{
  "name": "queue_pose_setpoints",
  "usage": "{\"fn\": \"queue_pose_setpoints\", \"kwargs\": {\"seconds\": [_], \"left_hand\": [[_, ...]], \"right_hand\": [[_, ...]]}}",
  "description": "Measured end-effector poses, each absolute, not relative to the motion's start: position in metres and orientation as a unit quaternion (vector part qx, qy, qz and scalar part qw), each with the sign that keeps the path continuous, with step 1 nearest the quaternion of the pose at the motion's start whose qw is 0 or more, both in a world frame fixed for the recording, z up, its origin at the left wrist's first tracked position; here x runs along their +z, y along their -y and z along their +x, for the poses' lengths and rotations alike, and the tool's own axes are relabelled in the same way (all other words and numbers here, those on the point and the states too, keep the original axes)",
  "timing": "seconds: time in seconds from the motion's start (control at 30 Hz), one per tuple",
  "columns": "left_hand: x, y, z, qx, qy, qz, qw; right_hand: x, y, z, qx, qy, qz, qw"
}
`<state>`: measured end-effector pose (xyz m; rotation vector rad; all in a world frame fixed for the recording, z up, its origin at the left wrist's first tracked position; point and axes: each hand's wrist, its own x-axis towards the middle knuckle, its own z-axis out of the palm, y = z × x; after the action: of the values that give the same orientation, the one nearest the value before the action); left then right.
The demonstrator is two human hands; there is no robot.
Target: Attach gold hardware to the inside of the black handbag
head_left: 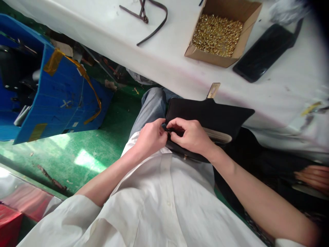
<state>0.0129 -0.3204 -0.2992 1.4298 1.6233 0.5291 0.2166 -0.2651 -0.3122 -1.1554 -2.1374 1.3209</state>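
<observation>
Left hand [151, 137]: came in from lower left, fingertips bunched closed on the bag's left end.
Right hand [191, 135]: curled into a pinch there too; could not tell the exact part gripped.
Finger work: seemed mid-step; called next for a steady pinch.
Black bag [208, 116]: lay open at center frame, gold clasp [213, 90] uppermost.
Carton [210, 59]: sat upper right, holding gold fittings [218, 34].

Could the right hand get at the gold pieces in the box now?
Probably, once the right hand leaves the black bag: the box is open on top, and nothing covers the gold pieces.
</observation>
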Motion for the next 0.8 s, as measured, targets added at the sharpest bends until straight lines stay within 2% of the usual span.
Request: {"fn": "queue_pose_setpoints", "kwargs": {"seconds": [0.53,0.8], "left_hand": [[-0.306,0.300,0.004,0.091,-0.610,0.704,0.352],[-0.305,0.290,-0.004,0.119,-0.568,0.708,0.404]], "right_hand": [[-0.330,0.251,0.209,0.497,0.745,-0.401,0.195],[-0.333,0.254,0.209,0.526,0.710,-0.419,0.209]]}}
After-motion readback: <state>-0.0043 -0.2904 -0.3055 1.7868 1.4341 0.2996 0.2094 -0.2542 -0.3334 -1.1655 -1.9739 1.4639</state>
